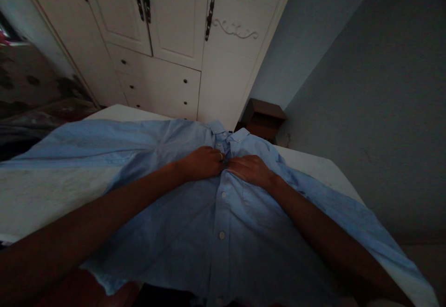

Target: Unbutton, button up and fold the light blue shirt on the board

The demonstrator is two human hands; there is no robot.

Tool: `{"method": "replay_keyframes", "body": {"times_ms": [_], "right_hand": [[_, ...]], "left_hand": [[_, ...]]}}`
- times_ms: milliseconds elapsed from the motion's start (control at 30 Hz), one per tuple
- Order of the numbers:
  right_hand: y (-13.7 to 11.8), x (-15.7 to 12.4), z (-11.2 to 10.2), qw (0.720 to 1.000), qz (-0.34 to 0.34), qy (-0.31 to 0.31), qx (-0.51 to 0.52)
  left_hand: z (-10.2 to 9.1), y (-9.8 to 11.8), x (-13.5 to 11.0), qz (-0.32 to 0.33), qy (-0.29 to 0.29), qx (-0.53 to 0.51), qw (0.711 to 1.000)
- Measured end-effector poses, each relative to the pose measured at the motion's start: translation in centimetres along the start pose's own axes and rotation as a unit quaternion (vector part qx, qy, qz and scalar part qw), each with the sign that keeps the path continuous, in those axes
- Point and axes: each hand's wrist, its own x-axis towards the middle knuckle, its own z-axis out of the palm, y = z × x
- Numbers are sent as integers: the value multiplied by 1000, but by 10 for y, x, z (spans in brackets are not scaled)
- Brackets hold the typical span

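A light blue button-up shirt (167, 232) lies spread front side up, its sleeves stretched out to both sides and its collar (240, 134) at the far end. Both hands meet at the front placket, a little below the collar. My left hand (204, 162), with a ring on one finger, is closed on the placket's edge. Opposite it, my right hand (251, 169) pinches the other edge, fingertips touching the left ones. Between them the fingers hide the cloth and any button there. Lower down, white buttons (222, 235) run along the placket; the collar gapes at the top.
Beneath the shirt is a white table (313, 162). Beyond it stands a cream wardrobe (174, 28) with dark handles and several drawers. A brown wooden cabinet (266, 112) is in the corner by the grey wall (376, 98). Dark cloth-like items lie at left.
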Motion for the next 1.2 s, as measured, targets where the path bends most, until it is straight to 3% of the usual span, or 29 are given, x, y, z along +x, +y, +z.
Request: {"method": "replay_keyframes", "body": {"times_ms": [233, 433, 533, 733, 933, 1200], "right_hand": [[-2, 1, -3, 999, 2, 25, -38], [-4, 0, -2, 997, 50, 56, 2], [-4, -1, -2, 996, 48, 74, 27], [-4, -2, -2, 993, 74, 53, 69], [-6, 1, -2, 991, 78, 68, 85], [-9, 3, -2, 977, 110, 64, 172]], "left_hand": [[16, -2, -13, -10, 147, -23, 989], [12, -2, -12, 11, 231, 1, 973], [9, -3, -13, 34, 248, 16, 968], [7, -2, -16, 42, 241, 31, 969], [6, -2, -17, 52, 285, -4, 957], [8, -2, -17, 28, 248, -32, 968]]}}
